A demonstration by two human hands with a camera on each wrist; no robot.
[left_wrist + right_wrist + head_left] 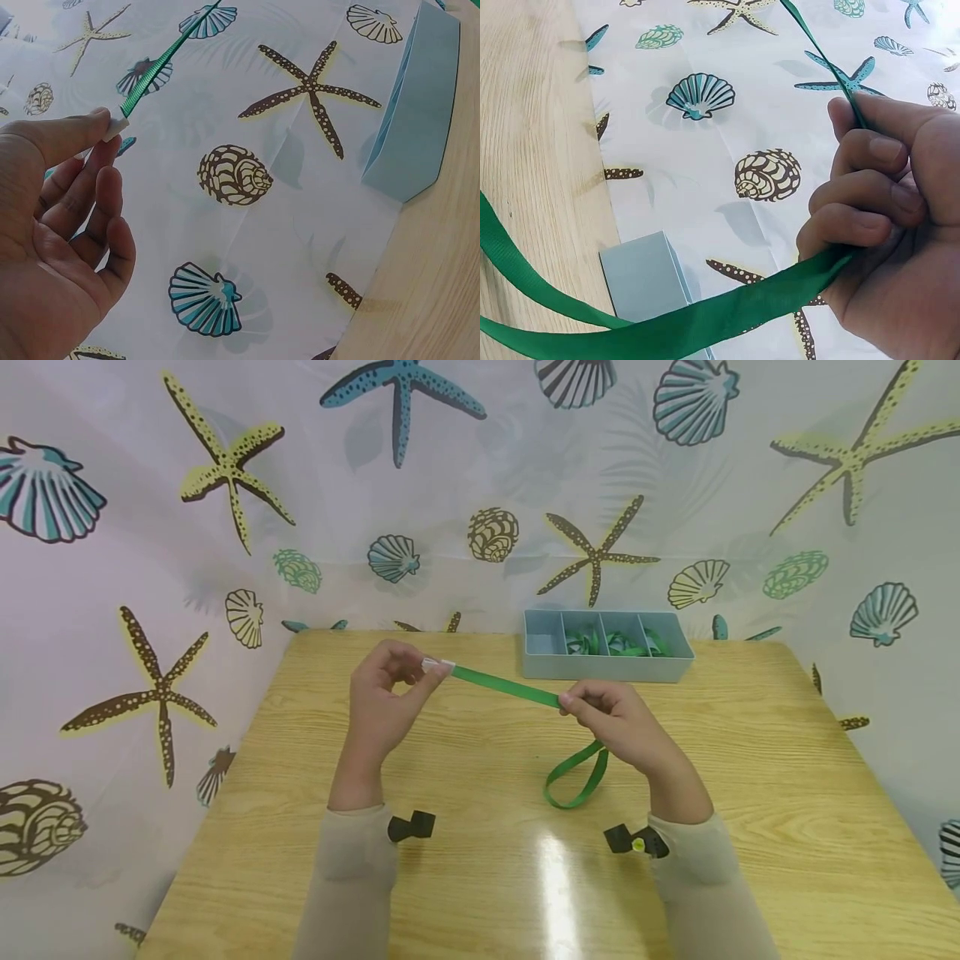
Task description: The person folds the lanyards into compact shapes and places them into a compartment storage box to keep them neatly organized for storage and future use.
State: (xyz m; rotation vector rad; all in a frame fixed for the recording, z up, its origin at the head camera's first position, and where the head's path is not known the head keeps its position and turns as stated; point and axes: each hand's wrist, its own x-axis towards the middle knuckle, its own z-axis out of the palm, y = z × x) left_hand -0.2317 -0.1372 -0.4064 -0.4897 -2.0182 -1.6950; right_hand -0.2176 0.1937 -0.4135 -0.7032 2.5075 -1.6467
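A flat green ribbon (506,684) is stretched between my two hands above the table, sloping down to the right. My left hand (386,693) pinches the white end piece (115,126) of the ribbon between thumb and forefinger, its other fingers loosely bent. Further along, my right hand (618,722) pinches the ribbon between thumb and forefinger. In the right wrist view the right hand's other fingers (855,191) curl inward, and the ribbon's slack comes out below them. That slack hangs as a loop (550,781) under the right hand in the head view.
A grey-blue box (607,668) with compartments stands at the table's back, right of centre. Several compartments hold bunched green ribbons (622,646); the leftmost holds nothing visible. A curtain (450,510) printed with shells and starfish borders the wooden table (465,860) behind and at both sides.
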